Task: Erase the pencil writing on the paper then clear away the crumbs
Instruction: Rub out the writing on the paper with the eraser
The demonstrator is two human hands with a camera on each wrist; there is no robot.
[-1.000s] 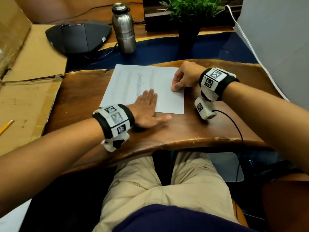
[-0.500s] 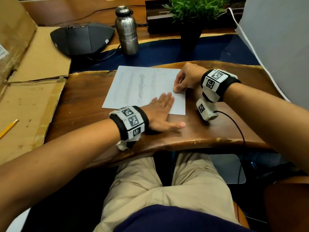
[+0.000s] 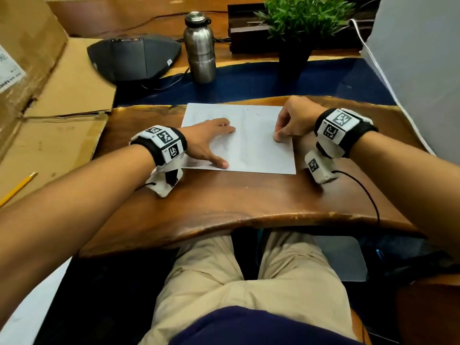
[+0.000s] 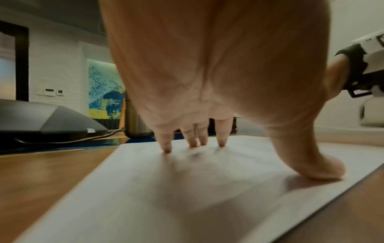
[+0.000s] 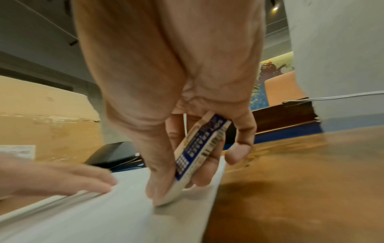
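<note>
A pencil lay on the flattened cardboard off the wooden table's left edge. On the paper's left half, the left hand pressed flat, fingers straight and spread, thumb near the sheet's front edge. The paper sat at the middle of the table, toward its far edge, with a few faint marks near its far side. At the sheet's right edge, the right hand pinched an eraser in a blue-and-white sleeve, its white tip touching the paper.
</note>
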